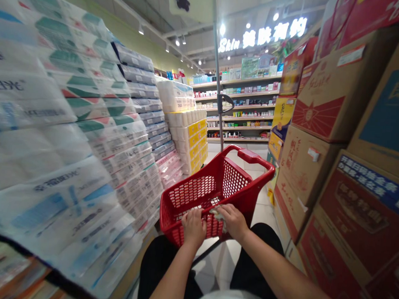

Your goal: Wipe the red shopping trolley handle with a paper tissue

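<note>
A red plastic shopping cart (197, 191) with perforated basket walls stands right in front of me, between my knees. Its raised handle (252, 156) is on the far side. My left hand (194, 226) has its fingers hooked over the near rim of the basket. Just to the right, my right hand (233, 219) presses a crumpled pale cloth (219, 215) against the same rim. Part of the cloth hangs down over the outer wall. No goods show inside the basket.
Stacked packs of tissue paper (110, 132) line the left side. Cardboard boxes (313, 163) are piled close on the right. A grey pole (219, 80) rises beyond the cart. Shelves of small goods (241, 103) stand at the back, past the pale tiled floor (264, 214).
</note>
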`<state>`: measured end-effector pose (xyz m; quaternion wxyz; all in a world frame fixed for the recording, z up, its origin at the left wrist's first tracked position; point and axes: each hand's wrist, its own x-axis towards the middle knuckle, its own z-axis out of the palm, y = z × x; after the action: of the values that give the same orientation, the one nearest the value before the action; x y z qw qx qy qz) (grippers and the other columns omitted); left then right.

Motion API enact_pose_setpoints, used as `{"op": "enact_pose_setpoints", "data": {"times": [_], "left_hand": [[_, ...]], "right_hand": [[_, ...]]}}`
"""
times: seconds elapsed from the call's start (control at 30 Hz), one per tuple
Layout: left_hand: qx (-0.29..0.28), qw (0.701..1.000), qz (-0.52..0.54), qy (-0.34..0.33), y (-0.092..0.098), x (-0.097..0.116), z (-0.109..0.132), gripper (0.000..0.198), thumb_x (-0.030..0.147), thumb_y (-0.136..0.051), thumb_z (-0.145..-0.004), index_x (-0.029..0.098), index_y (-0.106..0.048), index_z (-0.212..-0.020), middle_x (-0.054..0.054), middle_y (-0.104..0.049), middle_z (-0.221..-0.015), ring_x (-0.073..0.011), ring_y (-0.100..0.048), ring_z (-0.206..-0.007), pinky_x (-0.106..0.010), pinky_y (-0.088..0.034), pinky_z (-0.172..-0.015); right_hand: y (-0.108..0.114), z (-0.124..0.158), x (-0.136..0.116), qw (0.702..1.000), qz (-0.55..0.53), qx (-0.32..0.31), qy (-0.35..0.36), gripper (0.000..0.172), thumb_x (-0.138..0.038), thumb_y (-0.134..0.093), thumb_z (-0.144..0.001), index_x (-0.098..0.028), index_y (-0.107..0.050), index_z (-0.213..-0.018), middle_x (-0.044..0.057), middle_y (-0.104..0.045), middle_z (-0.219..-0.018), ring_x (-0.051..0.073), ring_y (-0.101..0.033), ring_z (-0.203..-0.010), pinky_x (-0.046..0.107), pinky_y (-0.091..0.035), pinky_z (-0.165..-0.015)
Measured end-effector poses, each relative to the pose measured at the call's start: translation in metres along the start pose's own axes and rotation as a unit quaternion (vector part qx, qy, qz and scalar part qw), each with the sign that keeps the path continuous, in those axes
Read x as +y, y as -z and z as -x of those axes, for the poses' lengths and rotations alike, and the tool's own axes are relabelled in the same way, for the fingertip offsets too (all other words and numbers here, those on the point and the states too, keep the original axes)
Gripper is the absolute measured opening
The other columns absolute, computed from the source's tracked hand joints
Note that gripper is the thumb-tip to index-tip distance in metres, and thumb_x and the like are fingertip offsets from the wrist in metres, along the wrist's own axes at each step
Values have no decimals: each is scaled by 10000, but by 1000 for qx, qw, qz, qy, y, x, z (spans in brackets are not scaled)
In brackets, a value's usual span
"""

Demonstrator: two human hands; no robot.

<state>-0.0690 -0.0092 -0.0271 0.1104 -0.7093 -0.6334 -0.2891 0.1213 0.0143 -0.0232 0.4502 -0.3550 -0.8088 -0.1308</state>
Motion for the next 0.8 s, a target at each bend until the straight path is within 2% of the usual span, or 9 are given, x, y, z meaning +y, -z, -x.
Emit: {"op": "enact_pose_setpoints", "data": {"times": [0.1,0.2,0.3,0.37,0.47,0.53,0.6,0.67,0.8], "left_hand": [[-1,1000,2,3,1,1,0,318,158,-530,-797,196,-553,-1112,-66,-640,-1117,-226,-504,-1119,-412,-249,-1021],[2,1000,2,-2,3,2,0,312,167,-520,-811,197,-557,-1119,-72,-640,-1123,-229,-506,-1125,-413,-259,-1018],[2,1000,-2,-9,4,1,0,322,168,-523,-808,202,-564,-1126,-68,-641,-1120,-223,-515,-1117,-408,-273,-1014],[1,1000,-5,-9,4,1,0,330,162,-528,-802,204,-570,-1127,-68,-641,-1122,-223,-515,-1117,-408,-274,-1014],[2,1000,-12,-5,3,1,0,336,163,-528,-803,201,-571,-1134,-73,-638,-1134,-226,-511,-1125,-411,-265,-1019],[2,1000,-15,-6,3,1,1,337,172,-524,-810,194,-567,-1144,-75,-635,-1143,-227,-506,-1132,-411,-261,-1022],[-1,1000,-9,-10,3,0,1,340,178,-520,-814,189,-563,-1150,-76,-632,-1148,-225,-503,-1133,-407,-263,-1020],[-2,1000,0,-15,3,-2,2,343,174,-518,-811,188,-561,-1151,-76,-631,-1147,-223,-503,-1131,-404,-265,-1016],[7,1000,1,-16,2,-3,1,345,157,-518,-799,186,-565,-1140,-77,-638,-1133,-221,-510,-1126,-404,-256,-1026]], "right_hand": [[5,-10,-3,999,33,-2,-35,313,-159,-527,-906,-221,-606,-1202,60,-667,-999,196,-560,-970,328,-428,-879],[3,-8,-6,991,71,-73,-89,241,-151,-521,-896,-210,-663,-1081,53,-651,-869,171,-572,-832,280,-430,-788],[-3,4,-7,979,49,-139,-138,236,-103,-490,-864,-221,-681,-938,25,-634,-861,144,-582,-759,229,-448,-682],[-5,7,-6,983,2,-116,-143,294,-76,-469,-835,-228,-662,-997,20,-637,-960,139,-601,-825,210,-470,-709],[-5,3,-5,989,-45,-77,-118,377,-73,-458,-811,-217,-615,-1123,48,-613,-1126,149,-591,-975,219,-478,-835],[-5,2,-5,985,-33,-108,-129,347,-86,-470,-806,-219,-629,-1084,43,-626,-1078,145,-603,-909,216,-486,-792],[-6,6,-6,976,-11,-154,-151,291,-87,-492,-790,-227,-656,-985,16,-640,-946,123,-603,-745,192,-471,-670],[-5,10,-8,971,1,-173,-166,258,-77,-503,-778,-229,-667,-907,-5,-633,-861,102,-575,-639,175,-433,-592],[3,4,-11,982,-35,-114,-148,295,-75,-475,-811,-234,-650,-987,6,-628,-935,116,-602,-792,178,-450,-694]]}}
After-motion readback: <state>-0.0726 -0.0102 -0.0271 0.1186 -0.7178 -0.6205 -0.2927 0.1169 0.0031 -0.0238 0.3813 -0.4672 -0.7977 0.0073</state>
